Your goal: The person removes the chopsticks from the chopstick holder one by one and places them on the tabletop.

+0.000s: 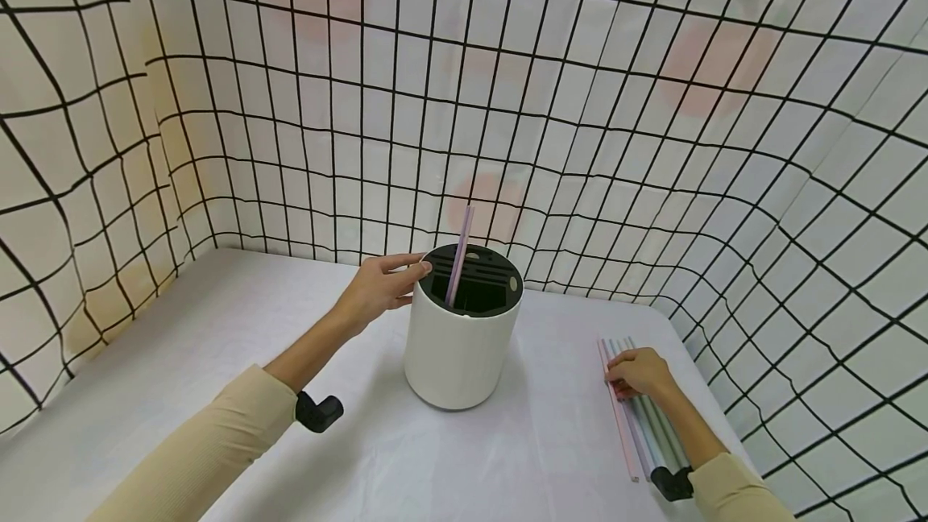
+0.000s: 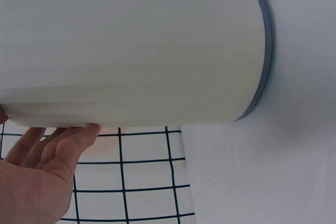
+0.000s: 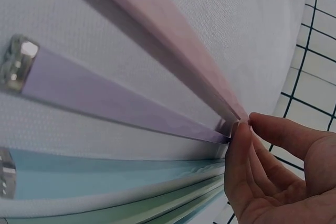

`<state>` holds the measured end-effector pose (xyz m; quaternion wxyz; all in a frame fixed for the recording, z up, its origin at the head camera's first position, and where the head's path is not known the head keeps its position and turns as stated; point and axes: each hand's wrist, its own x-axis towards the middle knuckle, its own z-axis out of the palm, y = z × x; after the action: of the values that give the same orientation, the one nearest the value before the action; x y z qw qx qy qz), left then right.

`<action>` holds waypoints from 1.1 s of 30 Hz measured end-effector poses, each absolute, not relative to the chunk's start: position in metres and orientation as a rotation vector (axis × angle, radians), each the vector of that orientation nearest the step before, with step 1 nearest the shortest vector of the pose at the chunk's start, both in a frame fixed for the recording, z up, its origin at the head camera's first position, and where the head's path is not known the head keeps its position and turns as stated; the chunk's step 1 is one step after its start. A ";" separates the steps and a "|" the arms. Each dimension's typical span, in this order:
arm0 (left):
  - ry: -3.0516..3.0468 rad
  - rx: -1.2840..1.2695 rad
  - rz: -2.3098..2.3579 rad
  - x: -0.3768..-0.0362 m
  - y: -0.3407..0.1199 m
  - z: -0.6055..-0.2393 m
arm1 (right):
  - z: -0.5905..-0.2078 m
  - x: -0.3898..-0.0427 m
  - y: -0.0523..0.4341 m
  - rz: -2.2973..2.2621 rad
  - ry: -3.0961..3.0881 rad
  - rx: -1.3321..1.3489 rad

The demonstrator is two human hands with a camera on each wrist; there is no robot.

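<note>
Straws lay right of the holder; our right hand pinched their far ends for lifting, our left hand, fingers straight, steadied the rim.

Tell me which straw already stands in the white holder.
The lilac straw leaning upright in the holder; every other straw lies flat on the table beside the right hand.

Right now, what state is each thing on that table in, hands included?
White container: upright on the table, top open.
Pink straw: standing tilted inside the container, its top sticking out.
Loose straws: lying flat side by side on the table.
Left hand: fingers straight, resting against the container's rim.
Right hand: fingers curled onto the loose straws, fingertips at a straw.
</note>
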<state>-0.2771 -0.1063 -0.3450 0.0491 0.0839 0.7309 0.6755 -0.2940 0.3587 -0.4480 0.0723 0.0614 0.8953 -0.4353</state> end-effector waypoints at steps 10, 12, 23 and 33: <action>2.223 0.256 2.062 -0.278 -0.106 -0.346 | -0.449 -0.292 0.355 -1.266 2.759 0.199; 2.222 0.262 2.063 -0.277 -0.106 -0.346 | -0.449 -0.292 0.356 -1.261 2.761 0.203; 2.218 0.276 2.070 -0.278 -0.106 -0.346 | -0.435 -0.293 0.352 -1.166 2.845 0.187; 2.229 0.281 2.063 -0.276 -0.106 -0.346 | -0.381 -0.288 0.304 -1.314 2.893 0.071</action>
<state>-0.2762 -0.1065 -0.3458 0.0455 0.0922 0.7300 0.6757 -0.2883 0.3037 -0.3809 -0.0184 0.0223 0.9102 -0.4132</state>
